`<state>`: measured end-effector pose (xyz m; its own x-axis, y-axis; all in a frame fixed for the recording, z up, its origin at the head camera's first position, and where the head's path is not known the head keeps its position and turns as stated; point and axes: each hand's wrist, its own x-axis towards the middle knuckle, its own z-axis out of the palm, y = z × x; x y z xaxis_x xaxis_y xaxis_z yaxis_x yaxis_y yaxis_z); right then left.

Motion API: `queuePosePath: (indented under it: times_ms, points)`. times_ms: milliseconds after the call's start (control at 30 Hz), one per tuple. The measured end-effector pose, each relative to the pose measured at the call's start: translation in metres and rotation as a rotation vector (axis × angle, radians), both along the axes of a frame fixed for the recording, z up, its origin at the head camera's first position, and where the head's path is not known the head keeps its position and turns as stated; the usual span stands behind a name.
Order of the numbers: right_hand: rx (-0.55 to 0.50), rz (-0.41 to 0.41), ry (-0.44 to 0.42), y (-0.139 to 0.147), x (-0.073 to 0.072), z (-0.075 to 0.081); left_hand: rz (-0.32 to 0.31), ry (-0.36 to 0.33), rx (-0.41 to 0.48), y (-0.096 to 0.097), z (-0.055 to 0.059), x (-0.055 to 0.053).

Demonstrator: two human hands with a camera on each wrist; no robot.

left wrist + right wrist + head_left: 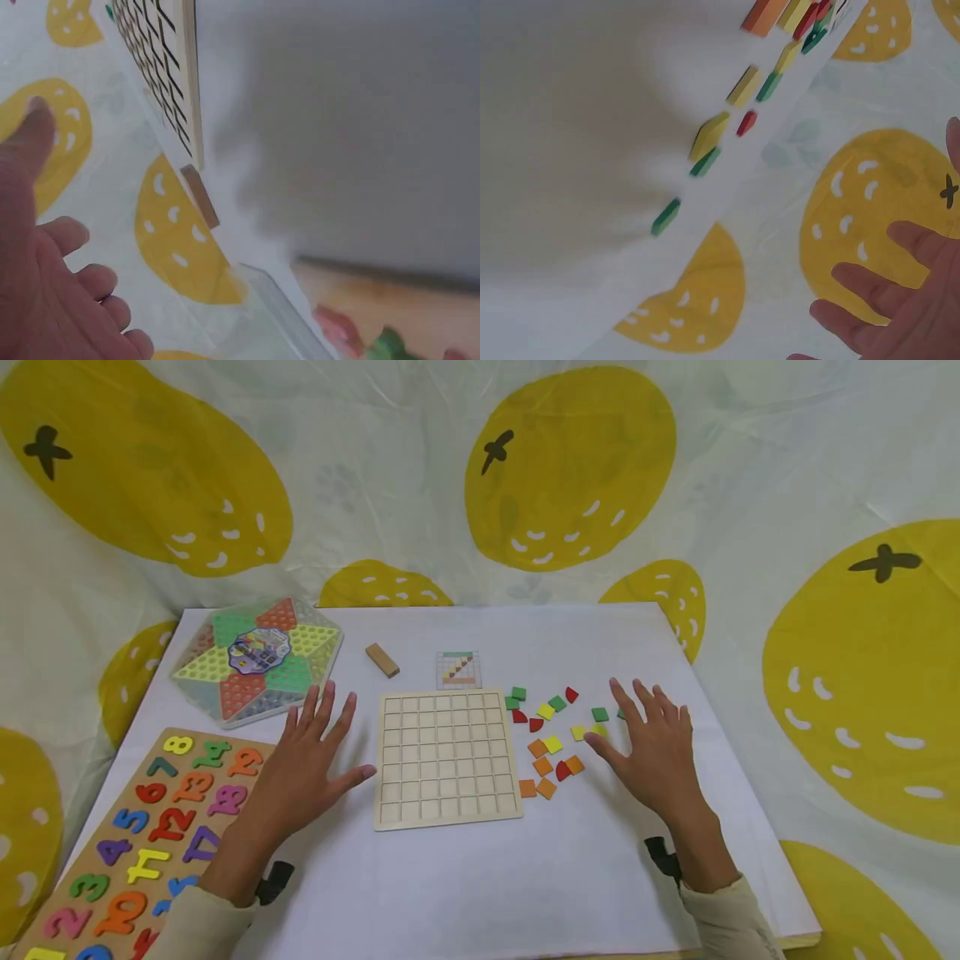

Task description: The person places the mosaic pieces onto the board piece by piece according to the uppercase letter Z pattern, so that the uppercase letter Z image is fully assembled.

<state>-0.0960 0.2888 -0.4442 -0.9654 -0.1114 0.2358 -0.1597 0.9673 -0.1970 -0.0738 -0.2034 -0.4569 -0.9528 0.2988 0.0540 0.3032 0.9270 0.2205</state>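
A square wooden grid board (448, 758) lies on the white table between the two hands, its cells bare. My left hand (303, 772) hovers with spread fingers just left of the board, over the edge of the number board, holding nothing. To the right of the grid, my right hand (656, 760) is spread with nothing in it, its thumb near the loose tiles. Those are small orange squares (542, 767), yellow squares (552, 744), green squares (557, 702) and red quarter-round pieces (563, 771). Behind the board lies a small pattern card (459, 670) showing a coloured grid design.
A wooden number board (168, 802) with coloured numerals covers the left side of the table. Behind it sits a hexagonal Chinese checkers set (258, 660) in clear packaging. A small wooden block (382, 660) lies near the card. A lemon-print cloth (390, 485) hangs behind the table.
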Motion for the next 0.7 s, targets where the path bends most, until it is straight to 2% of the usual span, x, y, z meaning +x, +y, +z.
queuePosePath:
  times_ms: [167, 267, 467, 700]
  points:
    - [-0.092, 0.069, 0.047, -0.021, -0.007, -0.003, -0.031, -0.071, 0.092, 0.006, -0.01, 0.011]
    - [-0.166, 0.104, 0.042, -0.033, -0.012, -0.006, -0.052, -0.115, 0.139, 0.01, -0.019, 0.017]
    - [-0.318, 0.122, -0.057, -0.052, -0.03, -0.011, -0.051, -0.223, 0.202, 0.018, -0.036, 0.024]
    - [-0.382, 0.107, -0.186, -0.065, -0.061, -0.021, -0.075, -0.228, 0.212, 0.022, -0.045, 0.025]
